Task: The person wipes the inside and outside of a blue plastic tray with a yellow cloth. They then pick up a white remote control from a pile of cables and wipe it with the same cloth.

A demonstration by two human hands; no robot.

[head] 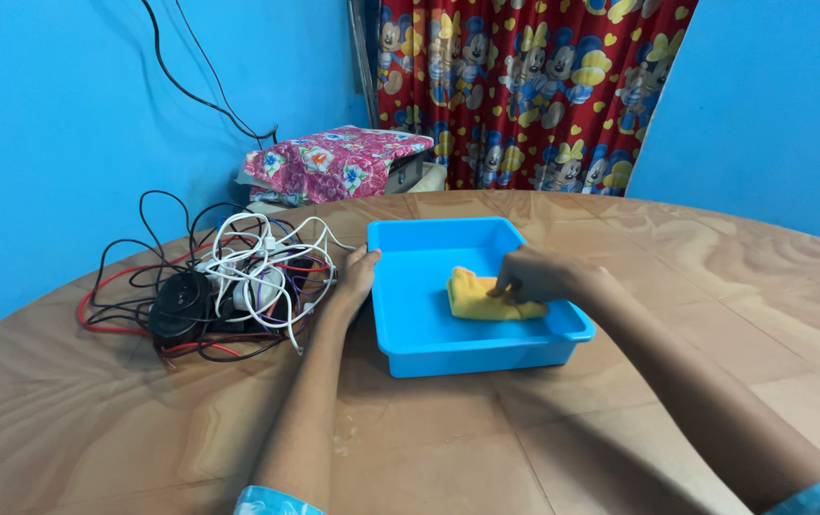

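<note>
Your forearms, nearest the lens: both reach forward over the table (620, 448), sleeve cuffs pale blue at the bottom edge.

Cloth (477, 298): yellow, folded, lying inside the tray toward its right wall, long axis roughly left to right. Your right hand (539, 275) sits directly on it, fingers curled down and pinching its top edge; this hand is the nearer one and has hold of it.

Tray (429, 353): blue plastic, shallow, square-cornered. Your left hand (357, 272) rests against its left rim, fingers loosely bent, gripping nothing.

Cables (238, 286): tangle of white, black and red leads with a black round unit, just left of the tray.

Table: round, wood-grain brown.

Room: blue walls, a floral bundle (333, 162) beyond the table edge, a red cartoon-print curtain (524, 86) behind.
</note>
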